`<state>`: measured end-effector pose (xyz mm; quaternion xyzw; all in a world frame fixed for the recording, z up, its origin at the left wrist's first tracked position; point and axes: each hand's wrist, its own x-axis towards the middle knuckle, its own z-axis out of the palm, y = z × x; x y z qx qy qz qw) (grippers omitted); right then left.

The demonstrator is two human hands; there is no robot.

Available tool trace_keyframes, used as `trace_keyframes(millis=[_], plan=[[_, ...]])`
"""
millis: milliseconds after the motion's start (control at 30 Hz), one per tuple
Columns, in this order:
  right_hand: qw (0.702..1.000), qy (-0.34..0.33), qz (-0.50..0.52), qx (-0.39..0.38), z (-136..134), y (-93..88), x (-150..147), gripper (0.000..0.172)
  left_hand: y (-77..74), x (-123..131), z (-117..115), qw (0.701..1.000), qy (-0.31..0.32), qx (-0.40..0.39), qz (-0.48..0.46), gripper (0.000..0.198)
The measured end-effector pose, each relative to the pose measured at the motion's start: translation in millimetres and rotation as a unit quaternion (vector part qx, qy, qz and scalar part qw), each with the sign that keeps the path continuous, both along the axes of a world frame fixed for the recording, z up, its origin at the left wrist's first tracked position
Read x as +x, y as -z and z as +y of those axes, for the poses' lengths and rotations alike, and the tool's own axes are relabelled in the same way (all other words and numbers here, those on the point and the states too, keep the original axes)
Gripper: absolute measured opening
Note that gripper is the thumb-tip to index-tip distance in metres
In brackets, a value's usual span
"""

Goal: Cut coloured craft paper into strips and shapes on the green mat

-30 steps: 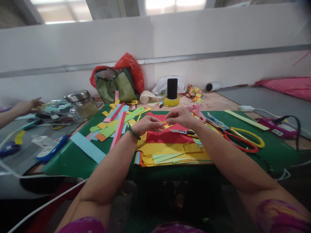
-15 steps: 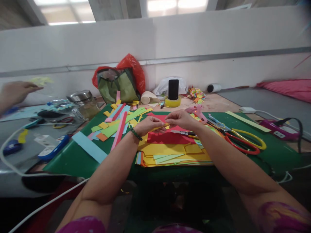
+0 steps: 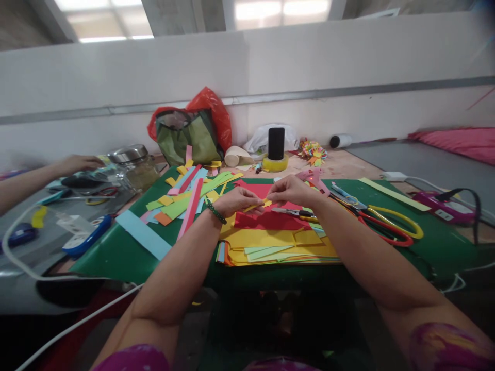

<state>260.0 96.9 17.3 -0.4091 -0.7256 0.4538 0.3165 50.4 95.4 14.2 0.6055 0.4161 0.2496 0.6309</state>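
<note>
Pinched between the fingers of my left hand [image 3: 240, 201] is a narrow yellow paper strip [image 3: 252, 207]. My right hand [image 3: 291, 189] grips the other end, a small star-like yellow paper piece [image 3: 267, 203]; whether the two are joined, I cannot tell. Both hands are closed, just above red paper [image 3: 255, 221]. A utility knife [image 3: 294, 212] lies on the red sheet beneath my right hand. Yellow paper sheets [image 3: 266, 238] with pale green strips are stacked nearer to me.
Coloured paper strips [image 3: 180, 203] are heaped on the green mat [image 3: 104, 242] at left. Scissors [image 3: 386, 224] and a pink glue gun [image 3: 315, 180] lie at right. A phone [image 3: 276, 143] stands behind. A co-worker's hand [image 3: 83, 164] reaches in by the glass jar [image 3: 135, 167].
The yellow strip and star-like piece show more plainly between my fingers, with my hands hardly moved. At left, the co-worker's hand has come down and to the right, beside the jar.
</note>
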Motion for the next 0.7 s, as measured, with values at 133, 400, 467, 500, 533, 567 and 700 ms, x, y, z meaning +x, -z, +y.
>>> trace_keyframes(millis=[133, 400, 467, 500, 533, 567, 700], plan=[[1.0, 0.006, -0.002, -0.029, 0, -2.1, 2, 0.033, -2.6, -1, -1, 1.0, 0.008, -0.006, 0.022, 0.029], [0.998, 0.031, -0.007, -0.063, 2, -8.1, 13, 0.032, -5.9, -6, 0, 0.998, 0.02, -0.005, 0.054, 0.041], [0.997, 0.027, -0.012, -0.069, 1, -9.1, 13, 0.033, -6.7, -7, 0, 0.998, 0.029, -0.002, 0.058, 0.042], [0.997, 0.027, -0.012, -0.07, 1, -9.5, 13, 0.033, -7.1, -8, -1, 0.998, 0.032, 0.0, 0.06, 0.042], [0.997, 0.029, -0.01, -0.071, 1, -9.9, 14, 0.033, -7.7, -9, -1, 0.997, 0.035, 0.003, 0.062, 0.042], [0.997, 0.031, -0.006, -0.071, 1, -10.3, 15, 0.033, -8.4, -11, 0, 0.997, 0.036, 0.005, 0.062, 0.041], [0.995, 0.068, 0.046, -0.057, 5, -10.0, 22, 0.034, -14.5, -21, 2, 0.999, 0.011, 0.02, 0.044, 0.038]])
